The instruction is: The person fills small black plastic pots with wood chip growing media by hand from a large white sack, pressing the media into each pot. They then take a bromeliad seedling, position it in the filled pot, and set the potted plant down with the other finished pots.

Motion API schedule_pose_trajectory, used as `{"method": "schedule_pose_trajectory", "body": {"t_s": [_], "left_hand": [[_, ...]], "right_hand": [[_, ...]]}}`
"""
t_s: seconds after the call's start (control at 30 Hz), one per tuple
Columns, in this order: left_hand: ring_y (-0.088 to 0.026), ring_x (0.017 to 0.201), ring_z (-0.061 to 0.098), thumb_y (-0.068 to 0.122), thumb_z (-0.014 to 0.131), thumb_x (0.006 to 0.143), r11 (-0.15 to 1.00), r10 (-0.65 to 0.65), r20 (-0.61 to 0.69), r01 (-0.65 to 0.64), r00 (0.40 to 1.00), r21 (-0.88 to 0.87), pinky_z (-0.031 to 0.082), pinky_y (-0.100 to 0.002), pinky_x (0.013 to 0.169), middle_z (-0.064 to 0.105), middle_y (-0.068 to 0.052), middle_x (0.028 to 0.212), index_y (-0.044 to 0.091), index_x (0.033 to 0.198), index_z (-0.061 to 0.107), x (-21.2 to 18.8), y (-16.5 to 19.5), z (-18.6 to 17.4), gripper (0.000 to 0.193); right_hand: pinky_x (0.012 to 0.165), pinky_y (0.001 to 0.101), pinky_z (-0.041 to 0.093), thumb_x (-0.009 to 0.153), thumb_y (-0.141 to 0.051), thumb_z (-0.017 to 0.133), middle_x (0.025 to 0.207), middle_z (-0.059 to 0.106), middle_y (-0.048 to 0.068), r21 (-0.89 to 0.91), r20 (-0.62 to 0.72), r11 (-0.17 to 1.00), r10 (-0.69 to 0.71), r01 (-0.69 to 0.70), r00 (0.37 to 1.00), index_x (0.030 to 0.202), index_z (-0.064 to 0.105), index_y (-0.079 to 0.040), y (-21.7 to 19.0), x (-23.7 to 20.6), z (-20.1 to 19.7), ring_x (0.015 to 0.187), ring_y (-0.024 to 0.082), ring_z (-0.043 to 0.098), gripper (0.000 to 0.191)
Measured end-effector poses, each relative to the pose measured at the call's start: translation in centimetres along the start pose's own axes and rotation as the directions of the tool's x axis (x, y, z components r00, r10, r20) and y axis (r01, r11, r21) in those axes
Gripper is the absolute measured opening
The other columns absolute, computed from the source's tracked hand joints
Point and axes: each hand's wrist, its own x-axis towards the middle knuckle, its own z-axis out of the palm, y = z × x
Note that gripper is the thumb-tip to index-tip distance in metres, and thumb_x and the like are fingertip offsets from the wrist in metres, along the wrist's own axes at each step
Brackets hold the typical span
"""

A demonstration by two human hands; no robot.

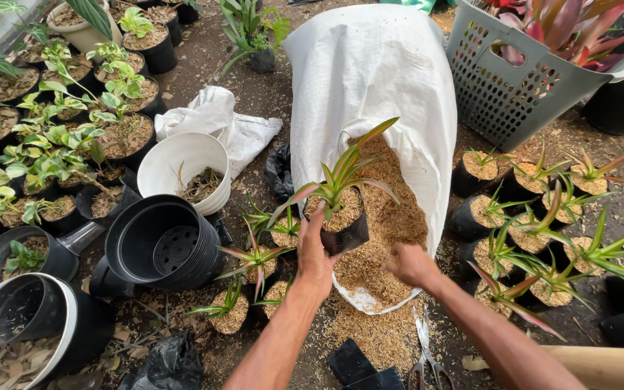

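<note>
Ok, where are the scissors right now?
The scissors lie on the ground at the bottom of the head view, right of centre, just below the white sack mouth and under the right hand.

Grey basket (pixel 514 94), scissors (pixel 423 354), stacked black pots (pixel 164 245)

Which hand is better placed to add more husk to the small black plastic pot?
Probably the right hand: it rests in the husk of the white woven sack, while the left hand holds the small black plastic pot.
</note>
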Motion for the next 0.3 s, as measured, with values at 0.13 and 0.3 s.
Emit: {"method": "schedule_pose_trajectory", "body": {"t_s": [0.13,0.3], "left_hand": [[-0.036,0.132,0.05,0.067,0.068,0.068,1.0,-0.027,-0.043,0.028,0.999,0.009,0.036,-0.061,0.112,0.038,-0.019,0.15,0.017,0.159,0.017,1.1,-0.3,0.0,0.115],[-0.033,0.134,0.048,0.067,0.068,0.068,0.999,-0.029,-0.042,0.03,0.999,0.028,0.036,-0.062,0.111,0.039,-0.018,0.15,0.017,0.159,0.021,1.8,-0.1,0.0,0.114]], "right_hand": [[0.058,0.0363,0.065,0.088,-0.004,0.052,0.121,0.068,0.022,0.007,0.035,0.999,-0.043,0.042,0.998,0.125,0.06,-0.001,0.5,-0.4,3.6,0.07,0.026,0.073,0.038],[0.05,0.0291,0.055,0.089,0.0,0.048,0.109,0.077,0.022,-0.1,0.071,0.995,0.005,0.002,0.997,0.095,0.073,0.002,1.4,1.7,3.8,0.063,0.019,0.071,0.026]]}}
